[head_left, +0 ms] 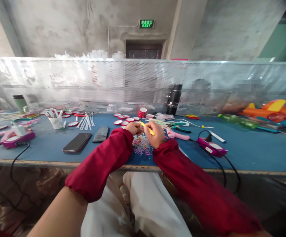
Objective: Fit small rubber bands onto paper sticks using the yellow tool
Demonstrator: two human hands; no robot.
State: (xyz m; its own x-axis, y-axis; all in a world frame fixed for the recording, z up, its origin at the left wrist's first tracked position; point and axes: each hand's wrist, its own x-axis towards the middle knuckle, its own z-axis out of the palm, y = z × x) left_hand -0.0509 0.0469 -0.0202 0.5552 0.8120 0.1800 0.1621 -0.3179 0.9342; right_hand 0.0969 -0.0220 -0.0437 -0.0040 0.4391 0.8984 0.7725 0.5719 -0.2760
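Both my arms wear dark red sleeves and meet over the blue table (244, 148). My right hand (155, 134) is closed round a thin yellow tool (147, 127) that points up and to the left. My left hand (133, 127) is closed just beside the tool's tip, pinching something too small to make out. Directly below both hands lies a heap of small coloured loops (141, 144), pink, blue and yellow.
Red-rimmed round lids (122, 120), a red tape roll (142, 112) and a black bottle (174, 99) stand behind the hands. Two phones (77, 142) lie to the left, pink corded devices (211, 147) on both sides. A perforated metal screen (83, 82) closes the back.
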